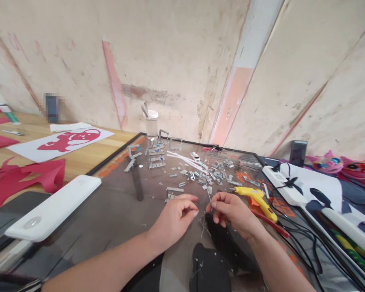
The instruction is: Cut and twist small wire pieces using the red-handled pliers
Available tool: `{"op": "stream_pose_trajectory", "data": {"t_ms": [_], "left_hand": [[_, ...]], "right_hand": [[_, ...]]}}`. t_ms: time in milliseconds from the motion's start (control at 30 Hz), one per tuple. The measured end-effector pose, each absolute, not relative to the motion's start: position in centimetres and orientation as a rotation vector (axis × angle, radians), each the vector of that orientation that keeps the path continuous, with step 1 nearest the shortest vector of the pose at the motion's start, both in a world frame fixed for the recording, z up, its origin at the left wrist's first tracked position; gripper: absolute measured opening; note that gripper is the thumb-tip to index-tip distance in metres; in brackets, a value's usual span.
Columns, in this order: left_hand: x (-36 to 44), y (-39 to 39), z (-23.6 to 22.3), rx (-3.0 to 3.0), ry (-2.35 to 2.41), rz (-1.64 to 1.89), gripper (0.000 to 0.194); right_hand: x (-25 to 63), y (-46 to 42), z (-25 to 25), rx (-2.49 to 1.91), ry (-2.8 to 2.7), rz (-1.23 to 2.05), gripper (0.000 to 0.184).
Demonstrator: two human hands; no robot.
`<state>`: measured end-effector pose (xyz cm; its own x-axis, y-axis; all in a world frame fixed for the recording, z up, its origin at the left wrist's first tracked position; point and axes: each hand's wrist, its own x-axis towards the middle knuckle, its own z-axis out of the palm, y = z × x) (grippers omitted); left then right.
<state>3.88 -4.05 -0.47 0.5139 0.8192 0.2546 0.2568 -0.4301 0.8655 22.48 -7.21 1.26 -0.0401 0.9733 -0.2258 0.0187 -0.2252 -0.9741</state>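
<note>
My left hand (175, 215) and my right hand (231, 211) meet over a dark glass-topped mat (115, 211), both with fingers pinched together. Something tiny and thin sits between the fingertips of each; I cannot make out what it is. Just beyond them lies a scatter of small silver staple pieces (207, 174) and several little staple-built models (156, 156). A yellow glue gun (255, 197) lies right of my right hand, with red-handled pliers (269, 225) beside it.
A white jar (152, 123) stands at the mat's far edge. A white power strip (284, 184) and black cables lie to the right, a phone (298, 153) leans on the wall. Red paper cuttings (27, 174) and a white lamp (54, 207) are left.
</note>
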Motion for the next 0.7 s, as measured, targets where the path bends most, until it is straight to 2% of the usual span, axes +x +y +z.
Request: {"op": "stream_pose_trajectory", "data": {"t_ms": [700], "left_hand": [[3.6,-4.5,1.0,1.865,0.773,1.019,0.017]], "right_hand": [[19.6,-8.0,0.2,-1.096,-1.142,1.618,0.019]]}}
